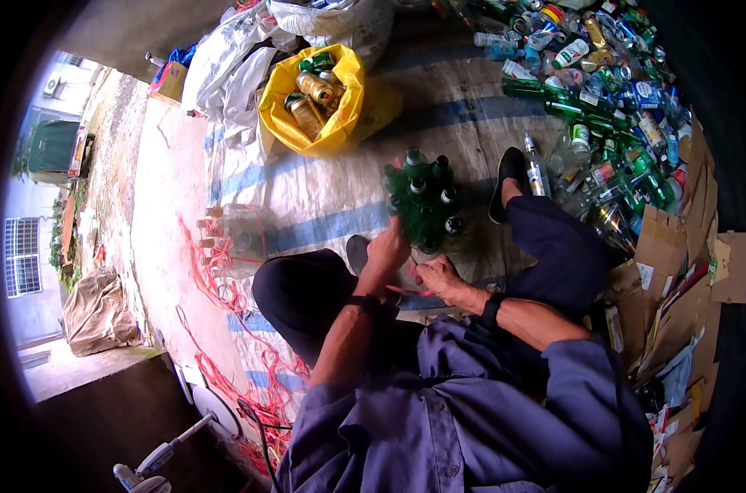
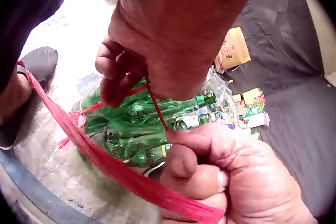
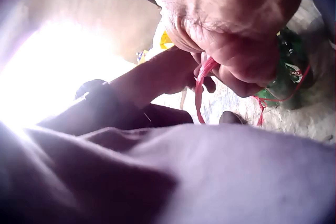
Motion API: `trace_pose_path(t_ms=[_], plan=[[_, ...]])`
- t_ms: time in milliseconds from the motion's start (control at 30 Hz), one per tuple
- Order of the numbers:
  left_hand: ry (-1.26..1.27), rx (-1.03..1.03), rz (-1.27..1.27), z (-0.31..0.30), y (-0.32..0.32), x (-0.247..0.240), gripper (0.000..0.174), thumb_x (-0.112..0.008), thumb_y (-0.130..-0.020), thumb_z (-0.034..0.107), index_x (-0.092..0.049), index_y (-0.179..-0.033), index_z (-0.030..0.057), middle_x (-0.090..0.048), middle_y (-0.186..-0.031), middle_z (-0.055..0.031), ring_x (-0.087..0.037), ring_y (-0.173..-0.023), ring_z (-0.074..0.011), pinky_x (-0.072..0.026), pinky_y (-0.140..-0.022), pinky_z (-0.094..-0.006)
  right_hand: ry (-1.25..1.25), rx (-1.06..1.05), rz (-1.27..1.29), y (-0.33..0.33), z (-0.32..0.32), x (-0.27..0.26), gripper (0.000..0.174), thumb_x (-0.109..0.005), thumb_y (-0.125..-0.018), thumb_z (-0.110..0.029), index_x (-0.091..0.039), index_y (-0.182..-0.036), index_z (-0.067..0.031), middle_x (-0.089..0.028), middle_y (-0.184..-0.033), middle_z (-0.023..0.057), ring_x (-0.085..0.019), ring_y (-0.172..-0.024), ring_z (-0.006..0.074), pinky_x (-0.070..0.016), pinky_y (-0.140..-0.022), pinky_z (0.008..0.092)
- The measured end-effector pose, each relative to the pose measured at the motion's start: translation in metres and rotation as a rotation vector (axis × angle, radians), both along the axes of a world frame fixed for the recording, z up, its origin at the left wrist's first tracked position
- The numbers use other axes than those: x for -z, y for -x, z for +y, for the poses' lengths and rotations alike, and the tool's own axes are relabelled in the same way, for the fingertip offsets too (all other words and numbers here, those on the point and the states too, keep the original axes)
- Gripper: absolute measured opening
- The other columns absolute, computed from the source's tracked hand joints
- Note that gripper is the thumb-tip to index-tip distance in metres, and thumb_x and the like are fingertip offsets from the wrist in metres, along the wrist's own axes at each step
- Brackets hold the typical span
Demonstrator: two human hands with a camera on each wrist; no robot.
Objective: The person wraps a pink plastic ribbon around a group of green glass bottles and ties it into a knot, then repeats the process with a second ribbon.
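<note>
Several green glass bottles [image 1: 426, 215] stand upright in a tight cluster on the sheet, with pink-red plastic twine [image 2: 113, 166] around them. My left hand [image 1: 387, 251] is close to the near side of the bottles and pinches a thin strand of twine, seen in the left wrist view. To its right, my right hand [image 1: 441, 279] grips the twine in curled fingers; a strand runs taut between the two hands. A wider band of twine trails from the right fist across the left wrist view. A knot with loose ends shows at the bundle's side.
A yellow sack [image 1: 311, 148] of cans stands beyond, beside white sacks [image 1: 233, 82]. Loose bottles and cans [image 1: 603, 107] heap at the right, above flattened cardboard [image 1: 665, 255]. Clear bottles [image 1: 240, 230] and tangled twine [image 1: 212, 366] lie left, near a fan [image 1: 217, 411].
</note>
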State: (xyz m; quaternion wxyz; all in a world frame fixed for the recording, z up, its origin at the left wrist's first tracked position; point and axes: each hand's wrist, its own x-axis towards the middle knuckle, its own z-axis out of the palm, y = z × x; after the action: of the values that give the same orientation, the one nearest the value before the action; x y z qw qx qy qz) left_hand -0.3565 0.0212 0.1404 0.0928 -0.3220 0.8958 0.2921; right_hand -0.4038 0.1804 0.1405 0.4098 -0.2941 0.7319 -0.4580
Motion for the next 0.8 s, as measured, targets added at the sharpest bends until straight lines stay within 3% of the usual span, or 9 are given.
trace_pose_path(t_ms=[67, 300, 367, 400, 467, 600, 667, 767, 800], plan=[[0.002, 0.02, 0.029, 0.0, -0.002, 0.005, 0.038, -0.045, -0.091, 0.032, -0.032, -0.119, 0.0096, -0.063, -0.079, -0.0297, -0.061, -0.075, -0.0493, -0.0443, -0.066, -0.0599, -0.002, -0.299, 0.498, 0.0, 0.0, 0.003, 0.021, -0.051, -0.077, -0.016, -0.065, -0.068, -0.003, -0.067, -0.073, 0.0151, -0.064, -0.066, 0.027, -0.0507, -0.061, 0.0359], [0.022, -0.014, 0.037, 0.001, -0.002, 0.017, 0.042, -0.044, -0.092, 0.032, -0.03, -0.121, 0.0051, -0.063, -0.08, -0.0296, -0.061, -0.076, -0.0485, -0.0454, -0.065, -0.0578, 0.133, -0.31, 0.749, -0.009, -0.005, 0.01, 0.013, -0.058, -0.071, -0.014, -0.066, -0.07, -0.0034, -0.066, -0.075, 0.0152, -0.065, -0.066, 0.0266, -0.0507, -0.061, 0.0359], [-0.002, -0.02, 0.03, 0.001, -0.004, 0.017, 0.05, -0.044, -0.092, 0.035, -0.028, -0.128, 0.0048, -0.064, -0.08, -0.0289, -0.062, -0.076, -0.0481, -0.0457, -0.066, -0.0571, 0.097, 0.001, 0.112, -0.012, -0.003, 0.014, 0.009, -0.059, -0.073, -0.012, -0.063, -0.068, -0.0046, -0.063, -0.066, 0.0111, -0.061, -0.06, 0.0223, -0.0452, -0.049, 0.0347], [-0.001, -0.019, 0.028, 0.002, -0.004, 0.013, 0.05, -0.044, -0.092, 0.035, -0.028, -0.128, 0.0048, -0.064, -0.08, -0.0289, -0.062, -0.076, -0.0481, -0.0457, -0.066, -0.0571, 0.097, 0.002, 0.11, -0.009, -0.004, -0.001, 0.009, -0.059, -0.073, -0.012, -0.063, -0.068, -0.0046, -0.063, -0.066, 0.0111, -0.061, -0.06, 0.0223, -0.0452, -0.049, 0.0347], [-0.043, -0.039, 0.022, 0.006, -0.006, -0.001, 0.056, -0.045, -0.093, 0.04, -0.027, -0.133, 0.0053, -0.064, -0.08, -0.0295, -0.062, -0.078, -0.0474, -0.0457, -0.067, -0.0572, -0.237, 0.337, -0.659, 0.002, -0.005, -0.05, 0.011, -0.057, -0.079, -0.013, -0.062, -0.07, -0.0075, -0.052, -0.06, 0.0024, -0.049, -0.054, 0.015, -0.0337, -0.041, 0.0287], [-0.173, -0.211, -0.012, 0.005, -0.024, -0.007, 0.054, -0.051, -0.09, 0.033, -0.032, -0.135, 0.0092, -0.064, -0.083, -0.0267, -0.063, -0.079, -0.0448, -0.0478, -0.067, -0.0537, -0.174, 0.399, -0.932, 0.006, 0.002, -0.04, 0.012, -0.054, -0.082, -0.016, -0.06, -0.075, -0.0093, -0.041, -0.061, -0.0041, -0.036, -0.052, 0.0094, -0.0244, -0.041, 0.0231], [0.302, 0.577, 0.184, -0.004, -0.052, -0.001, 0.049, -0.059, -0.084, 0.023, -0.041, -0.128, 0.0112, -0.063, -0.085, -0.0224, -0.063, -0.078, -0.0419, -0.0494, -0.065, -0.0489, -0.22, 0.422, -0.917, 0.01, -0.002, -0.047, 0.011, -0.055, -0.082, -0.016, -0.059, -0.079, -0.0073, -0.04, -0.062, -0.0051, -0.034, -0.051, 0.0079, -0.0236, -0.041, 0.0228], [-0.072, 0.616, 0.11, 0.001, -0.06, -0.037, 0.041, -0.06, -0.078, 0.012, -0.048, -0.117, 0.0108, -0.061, -0.088, -0.0167, -0.063, -0.076, -0.0384, -0.0496, -0.061, -0.0473, -0.24, 0.45, -0.967, 0.018, -0.007, -0.076, 0.013, -0.055, -0.083, -0.017, -0.058, -0.078, -0.0054, -0.039, -0.061, -0.0059, -0.033, -0.051, 0.0063, -0.0235, -0.041, 0.0225], [-0.002, 0.659, 0.041, 0.003, -0.066, -0.034, 0.029, -0.061, -0.076, 0.009, -0.053, -0.104, 0.0106, -0.062, -0.086, -0.012, -0.064, -0.077, -0.0318, -0.0492, -0.06, -0.0443, -0.24, 0.448, -0.969, 0.018, -0.008, -0.074, 0.013, -0.055, -0.083, -0.017, -0.058, -0.078, -0.0054, -0.039, -0.061, -0.0059, -0.033, -0.051, 0.0063, -0.0235, -0.041, 0.0225]])
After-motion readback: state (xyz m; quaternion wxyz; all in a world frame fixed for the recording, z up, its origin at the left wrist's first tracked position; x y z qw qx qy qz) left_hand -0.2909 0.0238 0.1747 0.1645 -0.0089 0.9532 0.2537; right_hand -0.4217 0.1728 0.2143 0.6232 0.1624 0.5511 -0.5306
